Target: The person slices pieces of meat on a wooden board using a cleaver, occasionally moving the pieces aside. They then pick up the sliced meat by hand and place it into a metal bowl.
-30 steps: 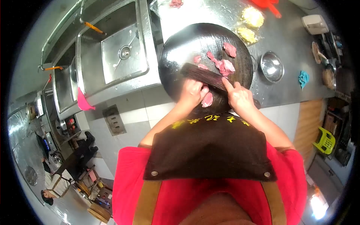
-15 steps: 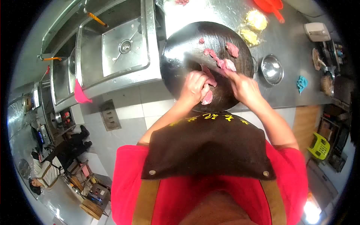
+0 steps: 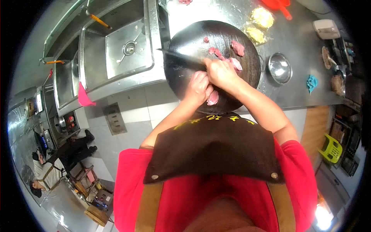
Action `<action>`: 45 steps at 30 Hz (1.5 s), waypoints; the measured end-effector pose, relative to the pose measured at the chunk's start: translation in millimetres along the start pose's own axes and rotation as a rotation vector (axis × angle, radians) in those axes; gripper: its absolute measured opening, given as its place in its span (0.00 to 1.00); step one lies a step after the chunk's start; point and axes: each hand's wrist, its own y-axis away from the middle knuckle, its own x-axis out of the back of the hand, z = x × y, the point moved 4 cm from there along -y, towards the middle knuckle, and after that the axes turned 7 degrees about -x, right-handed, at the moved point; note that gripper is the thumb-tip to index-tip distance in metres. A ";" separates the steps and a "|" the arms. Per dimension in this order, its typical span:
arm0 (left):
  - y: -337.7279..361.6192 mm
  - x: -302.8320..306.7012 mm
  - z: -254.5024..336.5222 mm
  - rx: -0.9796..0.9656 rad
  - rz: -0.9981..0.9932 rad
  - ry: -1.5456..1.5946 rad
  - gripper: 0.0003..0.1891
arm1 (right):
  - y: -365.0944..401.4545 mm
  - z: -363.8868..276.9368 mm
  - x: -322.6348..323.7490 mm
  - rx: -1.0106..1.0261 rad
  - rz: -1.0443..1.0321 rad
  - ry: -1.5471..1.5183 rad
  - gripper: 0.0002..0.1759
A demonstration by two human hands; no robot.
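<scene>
My right hand is wrapped round the handle of a knife, whose long dark blade points left across the round chopping block. Right beside it, my left hand is closed with curled fingers, pressing on meat that is mostly hidden under the two hands. A pink piece of meat pokes out below the left fingers. Farther up the block lie another piece of raw meat, a pale pink chunk partly behind my right hand, and small scraps.
A steel bowl and a blue cloth rest right of the block. Behind are bagged yellow food and a red plastic utensil. Metal sinks stand left. Another person is at far left.
My right hand has moved left with the knife, close against my left hand, and the blade now shows pointing left. The meat strip beside my left hand is now covered.
</scene>
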 end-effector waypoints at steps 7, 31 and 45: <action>5.0 1.3 8.8 -0.040 0.029 -0.064 0.13 | 67.9 51.1 40.0 -0.112 0.016 -0.054 0.14; 6.0 3.8 9.1 -0.038 0.095 -0.117 0.08 | 84.6 70.8 40.9 -0.144 -0.096 0.085 0.09; 5.0 -0.6 5.1 0.034 0.024 -0.090 0.08 | 36.8 8.7 11.4 0.060 -0.133 0.089 0.06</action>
